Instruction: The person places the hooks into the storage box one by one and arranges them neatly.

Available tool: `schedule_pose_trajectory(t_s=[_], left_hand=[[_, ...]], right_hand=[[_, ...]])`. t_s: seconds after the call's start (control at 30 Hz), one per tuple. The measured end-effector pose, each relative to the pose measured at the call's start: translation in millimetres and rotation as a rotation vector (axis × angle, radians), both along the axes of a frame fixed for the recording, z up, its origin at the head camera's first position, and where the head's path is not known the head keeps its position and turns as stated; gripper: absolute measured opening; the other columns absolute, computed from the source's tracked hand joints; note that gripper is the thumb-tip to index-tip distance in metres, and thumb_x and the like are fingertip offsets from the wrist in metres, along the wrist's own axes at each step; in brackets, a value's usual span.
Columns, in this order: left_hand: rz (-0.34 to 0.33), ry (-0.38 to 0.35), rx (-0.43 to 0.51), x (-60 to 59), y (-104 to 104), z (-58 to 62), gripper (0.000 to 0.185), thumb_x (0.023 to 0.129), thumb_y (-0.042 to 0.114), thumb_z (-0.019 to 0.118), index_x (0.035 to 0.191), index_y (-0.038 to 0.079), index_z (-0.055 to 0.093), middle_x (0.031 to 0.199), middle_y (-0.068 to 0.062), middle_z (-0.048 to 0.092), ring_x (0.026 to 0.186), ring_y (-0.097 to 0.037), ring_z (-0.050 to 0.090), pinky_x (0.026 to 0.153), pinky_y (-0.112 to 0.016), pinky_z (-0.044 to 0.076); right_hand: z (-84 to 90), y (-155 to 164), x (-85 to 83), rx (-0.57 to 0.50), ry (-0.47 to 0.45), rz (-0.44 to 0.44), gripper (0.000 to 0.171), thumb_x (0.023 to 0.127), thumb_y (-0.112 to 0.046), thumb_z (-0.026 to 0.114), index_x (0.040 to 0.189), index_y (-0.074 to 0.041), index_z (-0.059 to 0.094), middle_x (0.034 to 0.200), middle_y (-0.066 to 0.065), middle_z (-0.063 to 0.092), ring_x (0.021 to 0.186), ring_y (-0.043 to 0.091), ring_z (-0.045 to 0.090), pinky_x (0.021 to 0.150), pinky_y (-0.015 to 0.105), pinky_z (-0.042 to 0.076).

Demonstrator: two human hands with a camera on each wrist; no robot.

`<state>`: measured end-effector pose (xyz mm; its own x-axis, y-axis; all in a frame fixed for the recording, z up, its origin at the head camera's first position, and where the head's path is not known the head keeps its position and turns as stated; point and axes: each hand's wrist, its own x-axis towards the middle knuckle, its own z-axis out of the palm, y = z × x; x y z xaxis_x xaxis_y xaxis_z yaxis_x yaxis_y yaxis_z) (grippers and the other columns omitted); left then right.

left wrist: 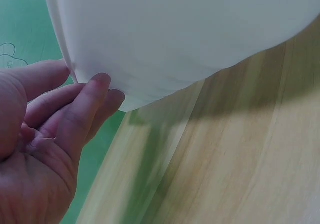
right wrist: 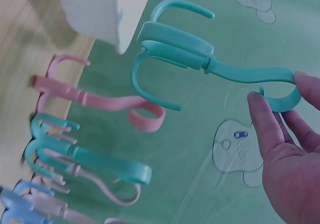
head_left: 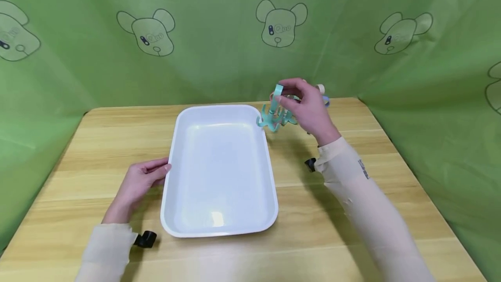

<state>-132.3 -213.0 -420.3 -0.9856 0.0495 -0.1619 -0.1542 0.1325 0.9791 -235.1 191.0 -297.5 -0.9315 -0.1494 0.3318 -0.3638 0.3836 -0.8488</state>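
Note:
My left hand [head_left: 135, 182] pinches the left rim of a white plastic tray [head_left: 223, 173], thumb at the edge and fingers against the outer wall in the left wrist view. My right hand [head_left: 310, 110] holds a teal multi-prong hanging hook [right wrist: 250, 73] by its curved top, with the prongs pointing down beside the tray's far right corner. Close under that hand in the right wrist view stand a pink hook [right wrist: 100, 100], another teal hook [right wrist: 107, 164], a whitish hook [right wrist: 130, 201] and a blue hook [right wrist: 20, 208]. The hand partly hides these in the head view.
A wooden table [head_left: 117, 138] carries the tray and the hooks. Green cloth [head_left: 219, 73] printed with bear heads hangs behind and along the sides. A black wrist camera [head_left: 146, 239] sticks out from the left sleeve, another [head_left: 310, 164] from the right.

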Motion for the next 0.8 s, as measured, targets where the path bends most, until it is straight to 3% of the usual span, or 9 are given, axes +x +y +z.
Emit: schedule_pose_trajectory(t_s=[0.37,0.67,0.77,0.8], left_hand=[[-0.013,0.004,0.002,0.7,1,-0.8,0.048,0.096,0.019,0.067,0.131,-0.012,0.054,0.129,-0.025,0.057,0.095,-0.008,0.066,0.081,-0.03,0.056],[-0.012,-0.006,0.009,0.9,0,-0.5,0.049,0.096,0.02,0.067,0.132,-0.012,0.053,0.132,-0.028,0.054,0.095,-0.008,0.067,0.081,-0.031,0.056],[-0.017,-0.012,0.005,1.4,-1,0.7,0.05,0.096,0.021,0.067,0.132,-0.011,0.053,0.132,-0.027,0.054,0.095,-0.008,0.067,0.081,-0.031,0.056],[-0.018,-0.015,0.003,1.6,-2,1.0,0.05,0.096,0.021,0.067,0.132,-0.011,0.053,0.132,-0.027,0.055,0.095,-0.008,0.067,0.081,-0.031,0.056]], right_hand=[[4.5,-29,-5.8,0.008,-0.103,0.088,0.04,0.092,-0.011,0.071,0.129,-0.004,0.057,0.116,0.009,0.062,0.107,0.021,0.061,0.092,0.028,0.051],[9.4,-35,-10.1,0.078,-0.094,0.105,0.04,0.093,-0.016,0.071,0.13,-0.006,0.058,0.114,0.005,0.063,0.104,0.018,0.061,0.092,0.03,0.05],[13.4,-40,-9.5,0.09,-0.123,0.127,0.043,0.093,-0.017,0.071,0.133,-0.008,0.056,0.116,0.004,0.062,0.101,0.019,0.062,0.07,0.034,0.058],[14.4,-42,-9.6,0.092,-0.124,0.138,0.043,0.093,-0.016,0.071,0.133,-0.008,0.056,0.116,0.004,0.061,0.102,0.019,0.062,0.069,0.033,0.059]])
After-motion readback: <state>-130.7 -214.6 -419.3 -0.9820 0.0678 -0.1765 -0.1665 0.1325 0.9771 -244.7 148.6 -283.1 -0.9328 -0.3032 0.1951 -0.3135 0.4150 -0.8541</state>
